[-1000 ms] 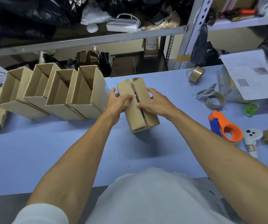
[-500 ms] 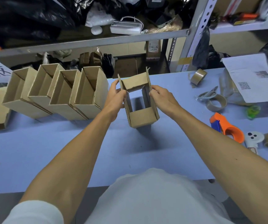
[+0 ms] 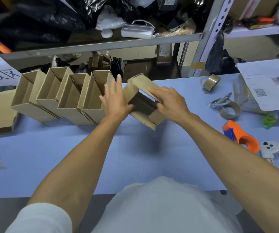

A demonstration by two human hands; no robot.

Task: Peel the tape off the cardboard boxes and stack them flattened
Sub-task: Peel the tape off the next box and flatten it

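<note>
Brown corrugated cardboard box (image 3: 142, 106), small and oblong, sits tilted toward the middle of the pale blue tabletop (image 3: 51, 157), nearer its far edge than its near one, with 1 lower corner down close to the surface and its open end turned up toward the camera. Its long axis runs from near right to far left. The right hand (image 3: 169, 103) is on the box from the right, fingers curled over the raised top flap and thumb side against the wall, clamped on the cardboard. The left hand (image 3: 117, 101) lies just to the left, fingers spread and straight, palm apparently against the left wall; it grips nothing. The box therefore lies between both hands, the right having the firmer hold. No tape is discernible on the visible faces; the flaps stand loose and the interior is dark and empty. Judgement: the box is ready to be collapsed, probably by pressing its walls sideways. Immediately left, touching or nearly so, stands a row of 4 open brown cardboard boxes (image 3: 59, 98), not yet flattened.
</note>
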